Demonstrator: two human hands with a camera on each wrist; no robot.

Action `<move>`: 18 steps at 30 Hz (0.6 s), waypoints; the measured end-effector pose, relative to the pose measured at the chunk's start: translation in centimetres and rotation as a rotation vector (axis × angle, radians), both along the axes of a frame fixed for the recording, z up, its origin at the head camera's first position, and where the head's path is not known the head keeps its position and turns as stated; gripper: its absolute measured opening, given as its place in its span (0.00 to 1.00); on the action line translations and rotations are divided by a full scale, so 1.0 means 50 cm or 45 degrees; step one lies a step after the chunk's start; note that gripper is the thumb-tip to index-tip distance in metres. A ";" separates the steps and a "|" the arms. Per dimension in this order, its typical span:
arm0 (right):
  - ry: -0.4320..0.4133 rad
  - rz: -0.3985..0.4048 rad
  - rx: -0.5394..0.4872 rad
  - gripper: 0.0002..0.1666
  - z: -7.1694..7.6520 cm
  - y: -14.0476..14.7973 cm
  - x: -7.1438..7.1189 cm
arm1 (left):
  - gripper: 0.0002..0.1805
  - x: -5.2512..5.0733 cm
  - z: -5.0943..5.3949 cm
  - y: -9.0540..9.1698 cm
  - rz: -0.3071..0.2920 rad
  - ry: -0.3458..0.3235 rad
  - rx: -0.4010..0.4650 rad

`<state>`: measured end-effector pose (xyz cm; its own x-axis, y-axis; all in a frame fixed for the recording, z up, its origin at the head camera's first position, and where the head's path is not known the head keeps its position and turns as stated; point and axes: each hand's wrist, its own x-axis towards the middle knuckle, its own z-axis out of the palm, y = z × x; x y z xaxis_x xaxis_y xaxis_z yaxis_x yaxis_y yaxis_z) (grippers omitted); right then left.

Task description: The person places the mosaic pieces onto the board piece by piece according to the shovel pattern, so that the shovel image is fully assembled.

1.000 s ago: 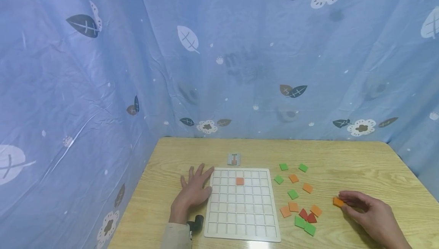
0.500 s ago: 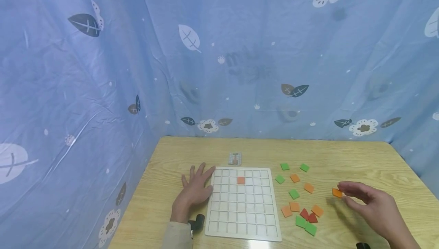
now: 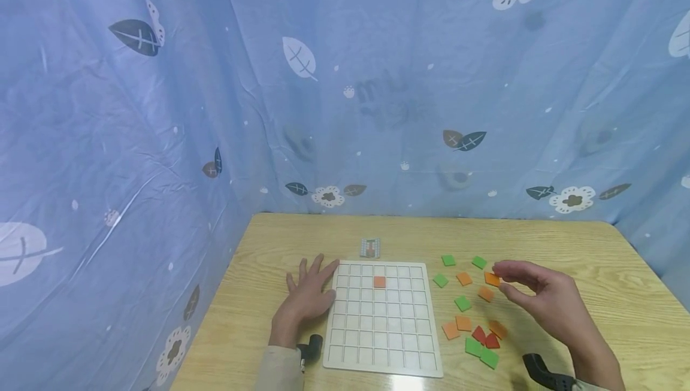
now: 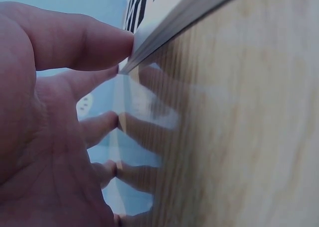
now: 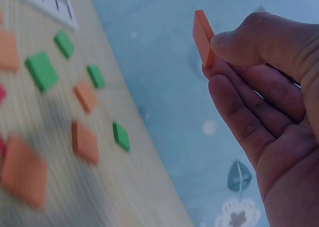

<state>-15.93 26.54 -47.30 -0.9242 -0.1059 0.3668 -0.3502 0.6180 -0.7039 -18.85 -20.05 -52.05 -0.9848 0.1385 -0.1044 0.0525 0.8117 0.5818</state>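
My right hand (image 3: pixel 547 298) pinches an orange square tile (image 5: pixel 202 38) between thumb and fingertips, held up above the table. In the head view it hovers right beside the scattered tiles. My left hand (image 3: pixel 304 304) lies with fingers spread on the table, its thumb and index finger touching the left edge of the white grid board (image 3: pixel 384 361). In the left wrist view the thumb (image 4: pixel 94 42) meets the board's side. One orange tile (image 3: pixel 380 282) sits in a cell near the board's top.
Loose green tiles (image 3: pixel 462 303), orange tiles (image 3: pixel 463 323) and red wedge pieces (image 3: pixel 492 341) lie right of the board. A small patterned card (image 3: pixel 369 248) lies behind it. A blue printed curtain (image 3: pixel 377 91) borders the table (image 3: pixel 566 247) at the back and sides.
My right hand has lifted the orange tile off the table and carried it left and farther back, toward the loose tiles. My left hand stays at the board's edge.
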 end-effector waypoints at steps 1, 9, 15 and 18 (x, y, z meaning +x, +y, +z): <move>-0.003 0.014 -0.010 0.21 0.001 -0.009 -0.003 | 0.40 0.000 -0.001 0.000 0.000 0.000 0.001; -0.024 0.123 -0.096 0.20 0.009 -0.086 -0.028 | 0.40 -0.001 0.001 0.000 -0.004 0.011 0.009; -0.009 0.206 -0.150 0.19 0.007 -0.133 -0.050 | 0.41 -0.001 -0.003 -0.001 -0.011 0.040 0.035; -0.009 0.253 -0.182 0.18 0.005 -0.156 -0.056 | 0.41 -0.001 -0.003 0.000 -0.006 0.031 0.028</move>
